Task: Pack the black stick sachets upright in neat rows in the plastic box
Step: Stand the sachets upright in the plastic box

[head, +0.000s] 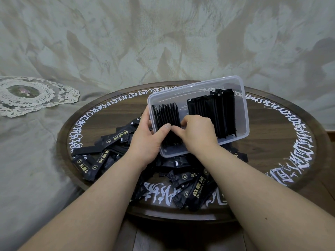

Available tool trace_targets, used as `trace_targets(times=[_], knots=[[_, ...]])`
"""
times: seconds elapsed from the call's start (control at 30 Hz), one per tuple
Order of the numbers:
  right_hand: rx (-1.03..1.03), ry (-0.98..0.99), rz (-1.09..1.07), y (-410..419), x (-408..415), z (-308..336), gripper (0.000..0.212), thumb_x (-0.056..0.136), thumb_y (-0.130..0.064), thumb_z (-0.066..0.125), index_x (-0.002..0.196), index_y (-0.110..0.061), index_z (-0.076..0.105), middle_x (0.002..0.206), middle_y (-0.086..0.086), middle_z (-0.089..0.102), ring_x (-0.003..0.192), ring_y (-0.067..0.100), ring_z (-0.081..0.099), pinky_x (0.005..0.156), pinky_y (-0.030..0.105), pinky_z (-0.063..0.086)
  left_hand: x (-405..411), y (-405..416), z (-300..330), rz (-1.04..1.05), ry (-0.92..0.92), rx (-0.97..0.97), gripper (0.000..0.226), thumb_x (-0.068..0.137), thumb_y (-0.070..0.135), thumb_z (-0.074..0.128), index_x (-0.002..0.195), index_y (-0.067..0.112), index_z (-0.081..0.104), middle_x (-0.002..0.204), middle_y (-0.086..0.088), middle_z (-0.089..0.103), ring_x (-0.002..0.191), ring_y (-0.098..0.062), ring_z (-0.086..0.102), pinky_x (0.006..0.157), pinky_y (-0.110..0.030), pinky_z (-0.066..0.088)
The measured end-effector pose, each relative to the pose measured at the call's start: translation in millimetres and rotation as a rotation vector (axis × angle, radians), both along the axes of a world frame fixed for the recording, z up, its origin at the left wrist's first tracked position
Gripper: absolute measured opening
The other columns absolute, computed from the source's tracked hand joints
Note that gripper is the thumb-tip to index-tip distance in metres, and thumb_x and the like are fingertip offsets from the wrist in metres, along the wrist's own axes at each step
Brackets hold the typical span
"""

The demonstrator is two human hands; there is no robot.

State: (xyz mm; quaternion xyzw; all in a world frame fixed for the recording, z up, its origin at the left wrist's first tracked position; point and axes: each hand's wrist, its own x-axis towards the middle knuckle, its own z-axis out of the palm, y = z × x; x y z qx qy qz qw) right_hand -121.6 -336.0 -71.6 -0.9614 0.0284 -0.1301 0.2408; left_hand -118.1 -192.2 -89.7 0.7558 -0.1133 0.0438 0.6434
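Observation:
A clear plastic box (243, 109) lies tilted on the round table, resting on loose sachets. Inside it stand two rows of black stick sachets: a short row (167, 115) at the left and a longer row (215, 113) at the right. My left hand (148, 138) grips the box's left wall, thumb inside against the short row. My right hand (198, 134) reaches into the box with curled fingers pressed on the short row's near end. A heap of loose black sachets (101, 156) lies on the table left of and below the box.
The round dark wooden table (282, 142) has a ring of white script under glass. More loose sachets (194, 189) lie near its front edge. A lace doily (27, 95) lies on the grey-green cloth at the far left.

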Motion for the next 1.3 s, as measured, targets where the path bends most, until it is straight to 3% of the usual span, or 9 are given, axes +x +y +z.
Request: trace_targets(times=[0.2, 0.33, 0.5, 0.6, 0.83, 1.07, 1.3], knots=[[0.021, -0.022, 0.032, -4, -7, 0, 0.040, 0.088, -0.049, 0.058, 0.113, -0.018, 0.063, 0.100, 0.003, 0.068, 0.099, 0.024, 0.061, 0.085, 0.035, 0.050, 1, 1, -2, 0.029, 0.002, 0.050, 0.067, 0.077, 0.036, 0.065, 0.139, 0.040, 0.040, 0.115, 0.015, 0.067, 0.107, -0.002, 0.062, 0.099, -0.034, 0.046], [0.029, -0.022, 0.036, -7, -9, 0, 0.034, 0.091, -0.043, 0.057, 0.113, -0.018, 0.065, 0.100, 0.003, 0.069, 0.099, 0.024, 0.061, 0.085, 0.034, 0.049, 0, 0, -1, 0.037, 0.022, 0.046, 0.064, 0.076, 0.038, 0.064, 0.136, 0.035, 0.045, 0.114, 0.015, 0.067, 0.101, -0.001, 0.064, 0.094, -0.029, 0.048], [-0.060, -0.011, 0.058, -3, -10, -1, 0.024, 0.095, -0.036, 0.052, 0.104, -0.019, 0.067, 0.096, 0.003, 0.069, 0.096, 0.025, 0.061, 0.076, 0.029, 0.044, -1, -1, -1, 0.009, 0.035, 0.036, 0.048, 0.084, 0.027, 0.065, 0.130, 0.029, 0.052, 0.116, 0.011, 0.067, 0.103, -0.006, 0.065, 0.098, -0.036, 0.049], [-0.074, -0.010, 0.056, -1, -9, -2, 0.023, 0.095, -0.036, 0.052, 0.103, -0.019, 0.066, 0.094, 0.004, 0.068, 0.093, 0.025, 0.061, 0.074, 0.030, 0.044, 0, -2, -1, 0.003, 0.039, 0.033, 0.050, 0.079, 0.033, 0.063, 0.128, 0.029, 0.053, 0.115, 0.011, 0.068, 0.106, -0.008, 0.064, 0.099, -0.037, 0.048], [-0.033, -0.019, 0.043, -3, -7, -7, 0.028, 0.094, -0.040, 0.052, 0.110, -0.020, 0.064, 0.099, 0.001, 0.068, 0.095, 0.024, 0.061, 0.076, 0.030, 0.046, 1, 0, -2, 0.017, 0.044, 0.038, 0.047, 0.088, 0.023, 0.066, 0.132, 0.028, 0.049, 0.117, 0.012, 0.066, 0.106, -0.006, 0.063, 0.100, -0.038, 0.048], [-0.029, -0.039, 0.047, -5, -9, -4, 0.030, 0.093, -0.039, 0.054, 0.109, -0.017, 0.065, 0.098, 0.002, 0.068, 0.095, 0.023, 0.061, 0.081, 0.032, 0.049, 1, -1, -2, 0.042, 0.045, 0.051, 0.058, 0.076, 0.039, 0.065, 0.131, 0.031, 0.050, 0.117, 0.014, 0.066, 0.106, -0.005, 0.063, 0.100, -0.037, 0.047], [-0.021, -0.025, 0.045, -8, -13, -2, 0.027, 0.095, -0.034, 0.051, 0.112, -0.019, 0.064, 0.103, 0.001, 0.068, 0.098, 0.022, 0.061, 0.081, 0.031, 0.048, 0, -1, -2, 0.042, 0.038, 0.040, 0.044, 0.088, 0.025, 0.067, 0.127, 0.034, 0.050, 0.115, 0.017, 0.066, 0.104, 0.000, 0.062, 0.097, -0.031, 0.048]])
